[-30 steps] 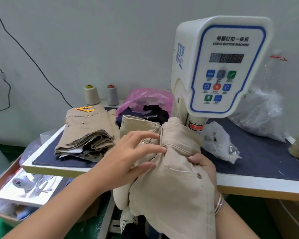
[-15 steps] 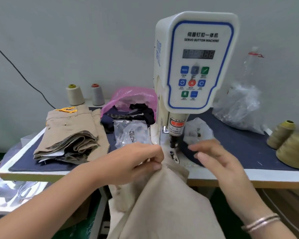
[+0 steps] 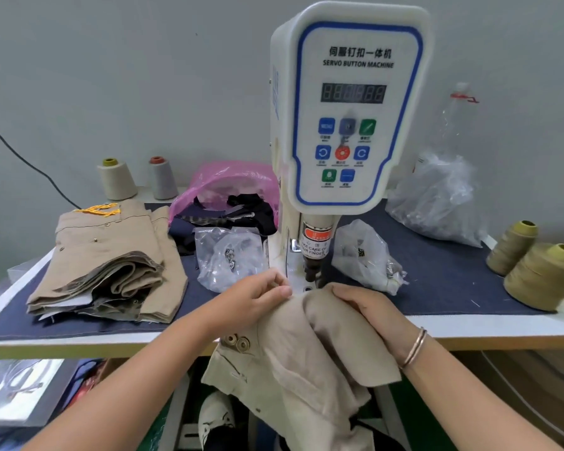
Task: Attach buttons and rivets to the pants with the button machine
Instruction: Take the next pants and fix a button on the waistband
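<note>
Right at the front edge of the table (image 3: pixel 469 333), the beige pants (image 3: pixel 293 359) hang off the side, with the top bunched up just under the button machine (image 3: pixel 349 109), so that's my landmark here. The left hand (image 3: pixel 251 297) pinches a fold of the fabric just left of the machine's punch, the right hand (image 3: pixel 372 307) grips the cloth just right of it, bracelet (image 3: pixel 414 348) on that wrist. Two metal buttons (image 3: pixel 236 342) sit on the pants in front of the machine. Left of the machine there's a clear bag (image 3: pixel 225 258), further left a stack of folded beige pants (image 3: pixel 108 265). Right of it another small bag (image 3: pixel 365 255), and olive thread cones (image 3: pixel 541 275) well off to the right. Behind it to the left, a pink bag (image 3: pixel 222 180) and two more spools (image 3: pixel 137 179) by the wall.
</note>
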A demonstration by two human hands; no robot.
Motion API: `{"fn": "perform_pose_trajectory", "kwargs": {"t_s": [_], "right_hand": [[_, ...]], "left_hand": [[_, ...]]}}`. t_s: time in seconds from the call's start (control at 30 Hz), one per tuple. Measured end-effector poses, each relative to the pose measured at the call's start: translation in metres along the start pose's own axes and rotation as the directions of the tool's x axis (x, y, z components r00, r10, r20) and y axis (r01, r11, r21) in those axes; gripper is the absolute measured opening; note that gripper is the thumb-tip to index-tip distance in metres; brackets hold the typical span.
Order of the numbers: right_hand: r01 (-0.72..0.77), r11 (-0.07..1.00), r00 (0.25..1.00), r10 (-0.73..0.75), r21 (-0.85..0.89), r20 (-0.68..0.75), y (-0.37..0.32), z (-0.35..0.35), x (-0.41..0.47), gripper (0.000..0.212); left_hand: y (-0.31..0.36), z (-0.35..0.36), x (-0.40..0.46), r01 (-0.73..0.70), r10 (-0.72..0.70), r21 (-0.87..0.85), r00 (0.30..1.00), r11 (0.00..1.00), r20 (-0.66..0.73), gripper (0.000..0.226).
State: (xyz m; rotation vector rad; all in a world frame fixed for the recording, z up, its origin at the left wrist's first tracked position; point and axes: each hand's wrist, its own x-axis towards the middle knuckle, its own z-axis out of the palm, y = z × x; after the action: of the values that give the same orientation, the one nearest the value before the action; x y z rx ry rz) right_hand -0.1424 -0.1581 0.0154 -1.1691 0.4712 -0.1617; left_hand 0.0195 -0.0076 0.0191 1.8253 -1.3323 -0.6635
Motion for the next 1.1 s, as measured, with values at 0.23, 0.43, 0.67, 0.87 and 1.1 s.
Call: {"fn": "perform_pose_trajectory", "kwargs": {"t_s": [0.23, 0.43, 0.67, 0.87, 1.1], "right_hand": [[0.198, 0.893, 0.975, -0.223, -0.403, -0.017, -0.002, -0.015, 0.021, 0.023], [0.351, 0.889, 0.932, -0.363, -0.293, 0.016, 0.020, -0.019, 0.028, 0.022], [0.467, 0.843, 0.878, -0.478, -0.267, 0.028, 0.038, -0.020, 0.031, 0.030], [0.536, 0.833, 0.835, -0.547, -0.138, -0.057, 0.045, -0.013, 0.025, 0.025], [0.596, 0.740, 0.782, -0.623, -0.312, 0.018, 0.051, -0.008, 0.003, 0.020]], "left_hand": [[-0.027, -0.007, 0.006, 0.088, -0.069, -0.183, 0.992, 0.979, 0.110, 0.028], [-0.040, -0.003, 0.008, 0.150, -0.100, -0.414, 0.985, 0.898, 0.141, 0.019], [-0.038, 0.000, 0.009, 0.186, -0.100, -0.378, 0.966, 0.907, 0.238, 0.023], [-0.034, 0.005, 0.002, 0.101, -0.037, -0.381, 0.984, 0.919, 0.173, 0.024], [-0.027, 0.013, -0.009, 0.010, 0.028, -0.435, 0.996, 0.900, 0.080, 0.016]]}}
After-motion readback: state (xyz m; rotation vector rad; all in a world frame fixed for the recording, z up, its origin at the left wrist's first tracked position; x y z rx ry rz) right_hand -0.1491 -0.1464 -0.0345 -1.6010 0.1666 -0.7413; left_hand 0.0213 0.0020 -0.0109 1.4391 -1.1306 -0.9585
